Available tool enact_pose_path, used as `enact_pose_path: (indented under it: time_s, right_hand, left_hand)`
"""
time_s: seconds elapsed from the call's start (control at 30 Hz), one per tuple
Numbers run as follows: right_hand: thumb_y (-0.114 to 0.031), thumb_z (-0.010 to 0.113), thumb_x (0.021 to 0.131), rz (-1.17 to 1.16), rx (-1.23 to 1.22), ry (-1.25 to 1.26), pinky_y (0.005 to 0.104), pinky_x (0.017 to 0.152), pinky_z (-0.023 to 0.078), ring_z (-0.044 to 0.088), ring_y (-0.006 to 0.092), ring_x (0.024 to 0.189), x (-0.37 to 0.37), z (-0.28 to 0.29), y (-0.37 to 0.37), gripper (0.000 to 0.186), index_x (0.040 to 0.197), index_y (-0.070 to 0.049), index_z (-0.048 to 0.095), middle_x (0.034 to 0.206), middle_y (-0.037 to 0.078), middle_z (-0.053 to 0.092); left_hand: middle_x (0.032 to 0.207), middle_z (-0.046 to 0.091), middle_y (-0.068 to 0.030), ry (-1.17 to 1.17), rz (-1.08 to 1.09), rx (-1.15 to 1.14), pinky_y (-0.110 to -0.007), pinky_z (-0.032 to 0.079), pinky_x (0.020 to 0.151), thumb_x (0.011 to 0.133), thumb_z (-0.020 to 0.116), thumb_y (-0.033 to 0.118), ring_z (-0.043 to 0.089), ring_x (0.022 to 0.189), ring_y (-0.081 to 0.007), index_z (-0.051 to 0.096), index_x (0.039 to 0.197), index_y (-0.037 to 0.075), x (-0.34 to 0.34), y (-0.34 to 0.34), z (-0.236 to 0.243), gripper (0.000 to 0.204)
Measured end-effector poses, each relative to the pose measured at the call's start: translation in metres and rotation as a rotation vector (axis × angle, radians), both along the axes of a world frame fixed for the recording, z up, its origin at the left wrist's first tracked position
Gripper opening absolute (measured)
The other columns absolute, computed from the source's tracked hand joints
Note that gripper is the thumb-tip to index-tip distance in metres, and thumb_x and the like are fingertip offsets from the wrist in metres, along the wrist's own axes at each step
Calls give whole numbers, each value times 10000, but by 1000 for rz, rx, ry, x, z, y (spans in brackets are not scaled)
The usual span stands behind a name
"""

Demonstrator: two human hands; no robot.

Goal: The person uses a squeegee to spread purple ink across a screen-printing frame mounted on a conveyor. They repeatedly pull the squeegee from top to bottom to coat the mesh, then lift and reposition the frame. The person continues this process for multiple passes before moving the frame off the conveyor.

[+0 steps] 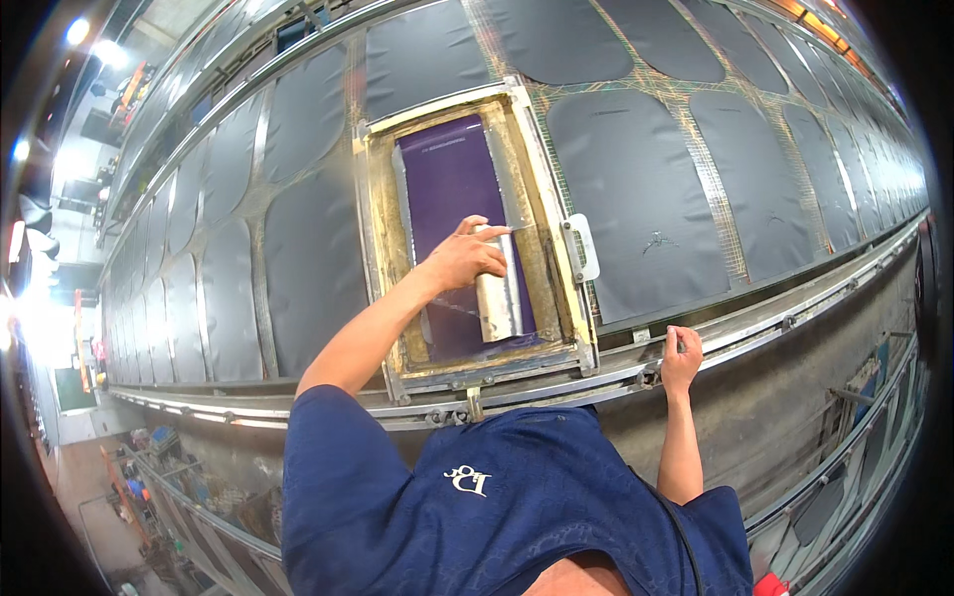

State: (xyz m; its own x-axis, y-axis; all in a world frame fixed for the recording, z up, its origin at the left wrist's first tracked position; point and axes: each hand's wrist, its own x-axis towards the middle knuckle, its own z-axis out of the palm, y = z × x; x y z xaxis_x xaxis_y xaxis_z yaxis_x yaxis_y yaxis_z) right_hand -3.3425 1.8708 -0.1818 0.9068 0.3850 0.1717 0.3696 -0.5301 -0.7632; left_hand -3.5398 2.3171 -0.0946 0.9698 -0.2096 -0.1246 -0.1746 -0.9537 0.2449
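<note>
A screen printing frame [576, 318] with yellowed borders and a purple mesh area [437, 179] lies over the long table. My left hand [472, 248] grips a silver metal squeegee [502, 308], which lies lengthwise on the right part of the purple area, its lower end near the frame's bottom border. A white handle [584, 248] sticks out from the frame's right side. To the right of the frame, my right hand [683, 353] is held with curled fingers just above the table's near rail; whether anything is in those fingers is too small to make out.
Dark grey panels [621, 219] in rows cover the long table on both sides of the frame. A metal rail [755, 333] runs along the near edge. Racks with metal bars [199, 497] stand at the lower left, and bright lights shine at the far left.
</note>
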Motion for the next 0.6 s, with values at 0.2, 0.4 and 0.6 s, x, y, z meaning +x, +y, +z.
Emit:
enact_pose_path:
  time_s: [0.2, 0.4, 0.6]
  right_hand:
    - [-154, 682, 972, 0, 19, 17, 346, 832, 495, 628, 212, 893, 2, -8, -3, 151, 949, -10, 723, 956, 78, 701]
    - [-173, 683, 979, 11, -34, -5, 337, 855, 488, 626, 206, 915, 2, -14, -4, 159, 956, -21, 727, 968, 67, 707]
    - [-183, 682, 980, 26, -54, -7, 340, 866, 487, 628, 213, 932, 3, -14, -5, 170, 964, -22, 733, 978, 71, 716]
  left_hand:
    - [991, 749, -35, 302, 567, 143, -442, 478, 936, 763, 770, 183, 675, 1069, -267, 755, 1073, 228, -82, -22, 48, 314]
    - [896, 740, -188, 205, 1327, -57, -507, 555, 807, 824, 735, 356, 713, 892, -394, 720, 978, 83, -116, -71, 64, 314]
    - [893, 740, -235, 75, 1673, 117, -542, 565, 821, 822, 729, 336, 723, 907, -436, 728, 941, 52, -130, -86, 24, 308]
